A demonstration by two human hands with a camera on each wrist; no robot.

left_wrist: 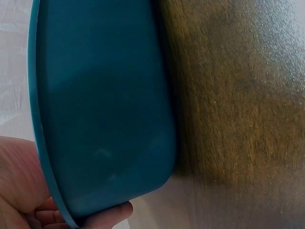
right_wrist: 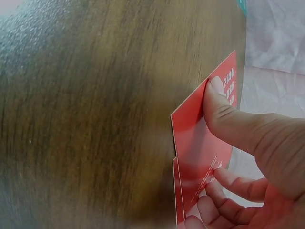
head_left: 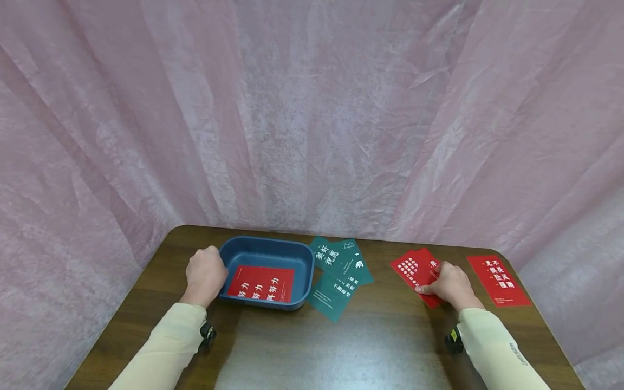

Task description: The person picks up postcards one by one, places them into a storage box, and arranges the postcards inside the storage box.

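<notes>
My left hand (head_left: 206, 275) grips the left end of a blue plastic tray (head_left: 265, 241), with a finger showing under its rim in the left wrist view. In the tray lies a red card (head_left: 260, 284) with white characters. My right hand (head_left: 450, 286) rests on two overlapping red cards (head_left: 408, 266) on the table. The right wrist view shows the thumb (right_wrist: 217, 98) stretched on the face of one card (right_wrist: 190, 117); the other fingertips touch its face lower down, loosely bent. No finger is seen beneath the cards.
Several overlapping green cards (head_left: 331, 295) lie beside the tray's right end. Another red card (head_left: 498, 280) is near the right edge of the brown wooden table (head_left: 312, 352). A pink curtain (head_left: 312, 119) hangs behind the table.
</notes>
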